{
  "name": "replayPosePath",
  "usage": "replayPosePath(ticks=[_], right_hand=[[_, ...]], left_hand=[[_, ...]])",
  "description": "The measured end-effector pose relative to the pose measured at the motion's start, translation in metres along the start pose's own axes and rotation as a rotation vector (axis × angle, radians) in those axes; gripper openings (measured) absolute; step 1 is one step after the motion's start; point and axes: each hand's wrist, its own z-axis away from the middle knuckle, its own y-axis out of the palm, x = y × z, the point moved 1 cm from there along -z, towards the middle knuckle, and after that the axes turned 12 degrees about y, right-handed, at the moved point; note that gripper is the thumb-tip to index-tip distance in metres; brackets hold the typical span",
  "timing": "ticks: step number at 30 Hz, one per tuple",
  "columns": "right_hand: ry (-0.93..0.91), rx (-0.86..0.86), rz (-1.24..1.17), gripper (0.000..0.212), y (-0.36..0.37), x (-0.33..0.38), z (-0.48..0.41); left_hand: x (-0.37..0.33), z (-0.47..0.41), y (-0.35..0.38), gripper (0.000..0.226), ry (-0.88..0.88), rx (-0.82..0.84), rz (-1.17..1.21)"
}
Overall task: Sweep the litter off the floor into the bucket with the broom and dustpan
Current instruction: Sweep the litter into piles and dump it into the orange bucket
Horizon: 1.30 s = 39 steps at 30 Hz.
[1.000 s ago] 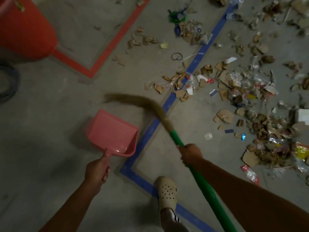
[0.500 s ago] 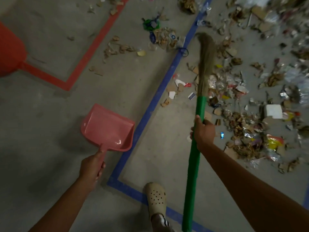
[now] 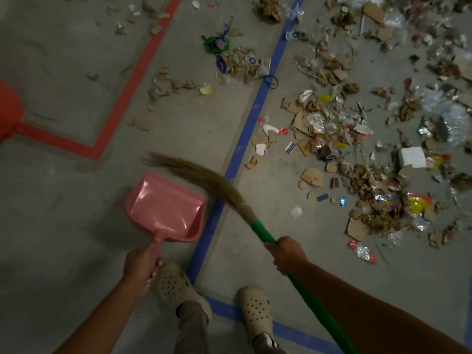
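My left hand [image 3: 141,266] grips the handle of a pink dustpan [image 3: 166,206], whose empty pan lies low over the concrete floor. My right hand [image 3: 287,255] grips the green handle of the broom [image 3: 265,235]. Its brown bristles [image 3: 201,175] curve left and lie just beyond the dustpan's far right corner. Litter [image 3: 357,154] of cardboard scraps, foil and plastic is spread over the floor at the right, beyond a blue tape line. A red bucket [image 3: 9,111] shows partly at the left edge.
Blue tape [image 3: 258,108] runs up the floor and turns a corner by my two beige clogs [image 3: 173,283]. Red tape [image 3: 120,98] marks a box around the bucket. Smaller litter [image 3: 171,85] lies between the two tape lines. A white foam block [image 3: 411,156] sits among the debris.
The broom head has swung from the litter at the upper right back down and left to the dustpan's mouth. The dustpan stayed nearly in place. A second foot has come into view.
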Motion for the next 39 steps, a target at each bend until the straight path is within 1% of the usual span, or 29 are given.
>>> replayPosePath(ticks=[3,6,9,12,14,19,22,25,26,28,30,31,33,34,36,39], right_hand=[[0.123,-0.127,-0.187,0.036,-0.017,-0.004,-0.015],[0.156,-0.278,-0.388,0.039,-0.036,0.014,-0.012],[0.078,-0.409,-0.569,0.034,-0.050,0.042,0.007],[-0.051,-0.438,-0.621,0.022,-0.049,0.068,0.038],[-0.112,-0.426,-0.580,0.019,-0.042,0.089,0.056],[-0.233,-0.317,-0.371,0.028,-0.002,0.153,0.091],[-0.375,-0.293,-0.143,0.033,0.034,0.196,0.100],[-0.495,-0.211,0.119,0.032,0.067,0.243,0.101],[-0.510,-0.183,0.183,0.034,0.078,0.258,0.098],[-0.487,-0.124,0.264,0.040,0.095,0.283,0.081],[-0.392,-0.063,0.316,0.042,0.103,0.304,0.055],[-0.320,-0.020,0.290,0.043,0.100,0.313,0.042],[-0.168,0.041,0.160,0.043,0.084,0.327,0.018],[-0.128,0.034,0.121,0.044,0.070,0.332,0.007],[-0.107,-0.020,0.072,0.046,0.041,0.338,-0.012],[-0.043,-0.079,-0.107,0.048,-0.001,0.343,-0.032]], left_hand=[[-0.010,-0.017,-0.002,0.065,0.008,0.036,-0.018],[-0.019,-0.033,-0.009,0.065,0.034,0.050,-0.042],[-0.029,-0.046,-0.020,0.065,0.050,0.060,-0.045],[-0.040,-0.054,-0.034,0.063,0.061,0.068,-0.020],[-0.047,-0.059,-0.046,0.064,0.050,0.053,-0.013],[-0.067,-0.071,-0.089,0.067,0.039,0.014,-0.004],[-0.073,-0.084,-0.114,0.069,0.019,-0.017,-0.013],[-0.070,-0.098,-0.135,0.073,0.007,-0.054,-0.066],[-0.069,-0.102,-0.140,0.073,-0.001,-0.060,-0.073],[-0.068,-0.110,-0.146,0.073,-0.018,-0.075,-0.061],[-0.069,-0.118,-0.148,0.072,-0.035,-0.100,-0.055],[-0.070,-0.122,-0.148,0.072,-0.040,-0.112,-0.050],[-0.076,-0.131,-0.143,0.072,-0.043,-0.130,-0.036],[-0.080,-0.137,-0.138,0.071,-0.043,-0.134,-0.032],[-0.091,-0.147,-0.123,0.068,-0.051,-0.132,-0.030],[-0.115,-0.162,-0.096,0.068,-0.059,-0.118,-0.010]])
